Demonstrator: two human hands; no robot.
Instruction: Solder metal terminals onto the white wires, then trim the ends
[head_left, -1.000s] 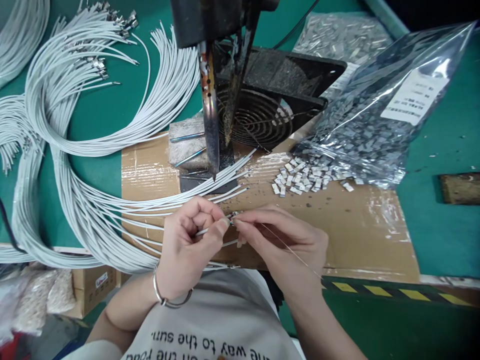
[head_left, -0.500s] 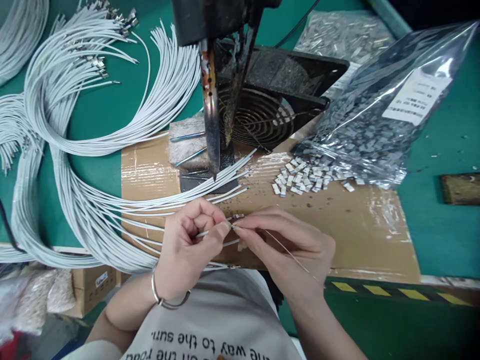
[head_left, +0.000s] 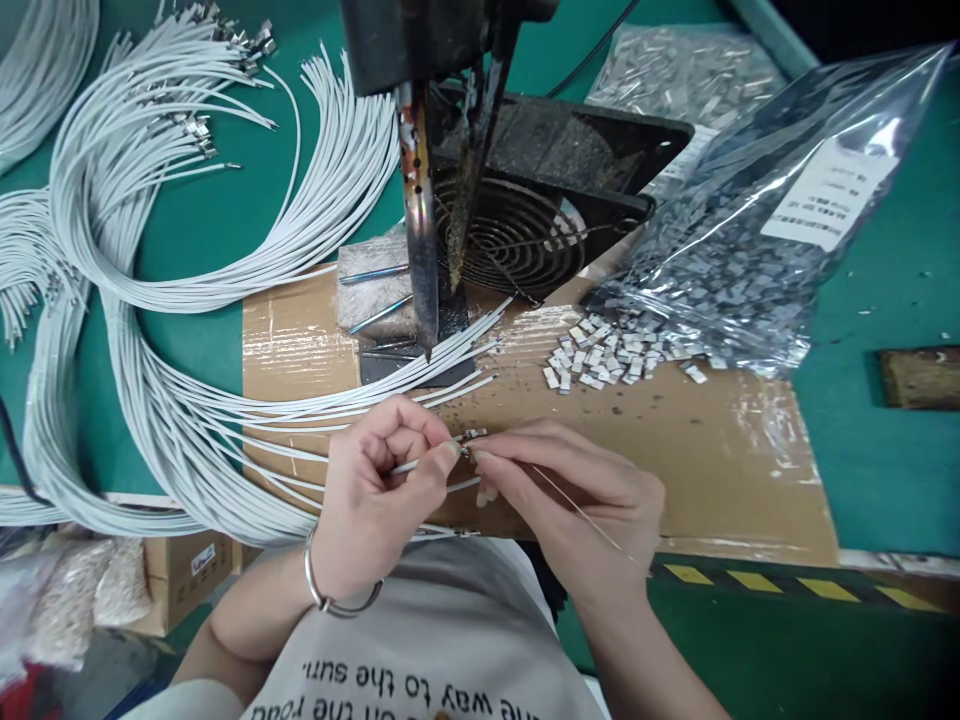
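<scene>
Between thumb and forefinger, my left hand (head_left: 390,475) pinches a white cable (head_left: 406,467) near its end. My right hand (head_left: 577,490) is closed in a pinch right beside that end, fingertips almost touching those of the left. A thin pale wire (head_left: 574,507) runs from the fingers of the right hand back toward its wrist. The tiny joint between the fingertips is mostly covered. Just beyond the fingertips lies a cable end with a small light piece (head_left: 472,434) on it. More white cables (head_left: 285,410) fan out under and past my left hand.
A dark metal iron tip (head_left: 424,260) points down above the cables, before a black fan (head_left: 517,235). Small white-grey parts (head_left: 600,350) lie spilled from a silvery bag (head_left: 750,240) on the cardboard (head_left: 720,460). Coiled cable bundles (head_left: 82,230) fill the left side.
The right fingertips have shifted very slightly, and a little more of the cable end shows between the hands. The left hand keeps its pinch in place.
</scene>
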